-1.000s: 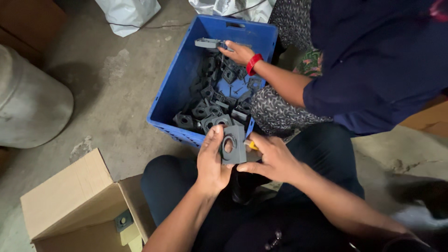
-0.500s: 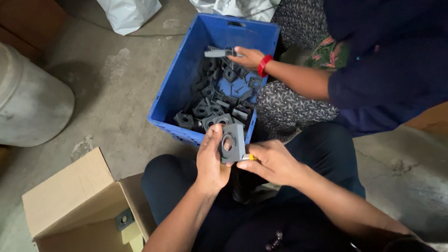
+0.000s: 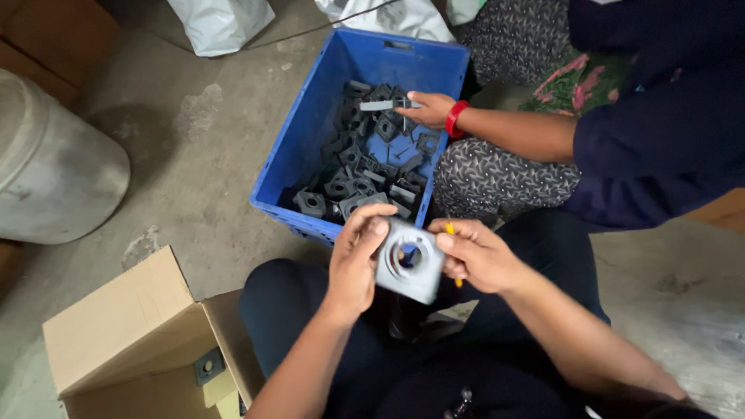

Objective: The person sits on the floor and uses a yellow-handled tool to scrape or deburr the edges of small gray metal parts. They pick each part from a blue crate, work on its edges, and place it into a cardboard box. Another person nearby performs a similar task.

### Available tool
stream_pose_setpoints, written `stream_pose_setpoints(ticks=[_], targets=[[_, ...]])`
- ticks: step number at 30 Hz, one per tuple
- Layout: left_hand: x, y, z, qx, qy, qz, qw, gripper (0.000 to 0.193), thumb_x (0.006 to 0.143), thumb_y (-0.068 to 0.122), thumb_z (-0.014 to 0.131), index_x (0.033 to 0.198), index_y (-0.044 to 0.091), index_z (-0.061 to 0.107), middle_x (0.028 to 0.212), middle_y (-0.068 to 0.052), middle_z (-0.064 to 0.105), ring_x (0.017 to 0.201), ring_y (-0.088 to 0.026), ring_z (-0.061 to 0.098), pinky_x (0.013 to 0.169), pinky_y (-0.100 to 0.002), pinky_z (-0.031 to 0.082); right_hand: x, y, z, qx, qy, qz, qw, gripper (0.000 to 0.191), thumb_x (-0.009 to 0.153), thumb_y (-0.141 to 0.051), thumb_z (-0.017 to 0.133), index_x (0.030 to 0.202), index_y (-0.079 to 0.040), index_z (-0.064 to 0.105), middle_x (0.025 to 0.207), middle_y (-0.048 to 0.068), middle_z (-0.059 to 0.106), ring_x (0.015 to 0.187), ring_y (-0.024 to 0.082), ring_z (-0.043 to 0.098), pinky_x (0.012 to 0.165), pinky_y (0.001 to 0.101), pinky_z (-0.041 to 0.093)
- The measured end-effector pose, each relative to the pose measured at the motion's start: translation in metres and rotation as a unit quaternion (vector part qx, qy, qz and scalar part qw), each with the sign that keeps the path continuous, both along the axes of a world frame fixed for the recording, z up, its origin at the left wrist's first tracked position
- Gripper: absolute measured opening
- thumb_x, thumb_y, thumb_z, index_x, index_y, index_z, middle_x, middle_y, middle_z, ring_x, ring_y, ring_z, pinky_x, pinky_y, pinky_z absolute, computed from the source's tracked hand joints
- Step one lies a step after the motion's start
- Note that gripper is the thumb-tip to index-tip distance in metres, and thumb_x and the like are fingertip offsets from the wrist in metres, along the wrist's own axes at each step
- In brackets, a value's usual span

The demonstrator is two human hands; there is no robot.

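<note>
Head view, only view. Compared with half a second ago: the grey square plastic part (image 3: 409, 260) has turned so its round central opening faces the camera more squarely, and it sits slightly lower, over the lap rather than at the crate's near rim; the co-worker's hand (image 3: 425, 109) has shifted little and still holds a flat grey piece (image 3: 386, 104) above the crate contents. Left hand (image 3: 355, 256): palm toward the part, fingers curled over its left and upper edge, thumb on the near face; grip clamped on the part. Right hand (image 3: 475, 254): fingers wrapped round the part's right edge, index tip on the top right corner; grip likewise clamped on the part, and a small yellow object (image 3: 450, 230) shows behind the fingers, what it is cannot be told. Both forearms converge from the lower frame, wrists bent inward. The part is held in mid-air between both hands, just in front of the blue plastic crate (image 3: 299, 147), which holds a heap of similar dark grey parts (image 3: 365, 171). Co-worker wears a red wristband (image 3: 452, 119). Open cardboard box (image 3: 140, 341) on the concrete floor (image 3: 194, 124) at lower left; pale drum (image 3: 54, 167) at left.
</note>
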State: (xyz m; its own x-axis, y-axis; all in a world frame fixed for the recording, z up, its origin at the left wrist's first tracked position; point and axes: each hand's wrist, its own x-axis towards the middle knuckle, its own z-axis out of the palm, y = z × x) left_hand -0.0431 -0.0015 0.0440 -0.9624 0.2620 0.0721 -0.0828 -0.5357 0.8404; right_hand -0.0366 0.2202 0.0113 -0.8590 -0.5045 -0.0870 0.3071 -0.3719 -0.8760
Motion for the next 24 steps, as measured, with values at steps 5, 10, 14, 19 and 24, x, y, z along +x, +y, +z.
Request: stream_pose_setpoints(ticks=[5,10,14,19,24], targets=[[0.005,0.0,-0.001,-0.012,-0.128,-0.141,0.982,0.031,0.095,0.018,0.057,0.124,0.007,0.062,0.096,-0.003,0.069,0.079,-0.008,0.064,0.066,-0.022,0.052,0.003,-0.001,0.002,0.133,0.006,0.02,0.991,0.038,0.104,-0.037,0.056,0.096,0.0,0.065,0.065,-0.003,0.053,0.049,0.005,0.041,0.043,0.0238,0.03],[0.003,0.005,-0.01,0.041,-0.137,-0.083,0.986,0.023,0.107,0.022,0.061,0.107,-0.001,0.065,0.079,-0.002,0.063,0.058,-0.005,0.052,0.051,-0.02,0.042,0.005,-0.011,-0.003,-0.014,-0.031,0.005,0.999,0.048,0.11,-0.047,0.055,0.096,-0.001,0.058,0.067,-0.003,0.051,0.052,0.004,0.037,0.046,0.0217,0.027],[-0.002,-0.004,-0.014,0.057,-0.163,-0.064,0.983,0.026,0.105,0.023,0.06,0.096,-0.001,0.066,0.066,-0.003,0.061,0.048,-0.006,0.049,0.045,-0.022,0.04,0.009,0.0,0.01,0.131,0.181,0.011,0.975,0.059,0.095,-0.057,0.068,0.116,-0.002,0.065,0.075,-0.004,0.05,0.063,0.007,0.043,0.054,0.0239,0.034],[0.001,-0.003,-0.012,0.096,-0.148,-0.106,0.979,0.031,0.107,0.024,0.06,0.095,-0.003,0.069,0.063,-0.001,0.058,0.049,-0.006,0.05,0.047,-0.022,0.042,0.011,-0.005,0.03,0.262,0.357,0.018,0.896,0.086,0.075,-0.063,0.086,0.124,0.0,0.055,0.089,0.005,0.061,0.075,0.016,0.056,0.067,0.0325,0.051],[0.002,-0.001,-0.008,0.088,-0.16,-0.106,0.978,0.031,0.106,0.024,0.059,0.093,-0.003,0.07,0.063,-0.003,0.06,0.048,-0.006,0.05,0.046,-0.022,0.042,0.012,-0.009,0.041,0.332,0.364,0.014,0.87,0.09,0.064,-0.066,0.087,0.119,-0.001,0.055,0.088,0.01,0.067,0.074,0.025,0.066,0.065,0.0354,0.052]])
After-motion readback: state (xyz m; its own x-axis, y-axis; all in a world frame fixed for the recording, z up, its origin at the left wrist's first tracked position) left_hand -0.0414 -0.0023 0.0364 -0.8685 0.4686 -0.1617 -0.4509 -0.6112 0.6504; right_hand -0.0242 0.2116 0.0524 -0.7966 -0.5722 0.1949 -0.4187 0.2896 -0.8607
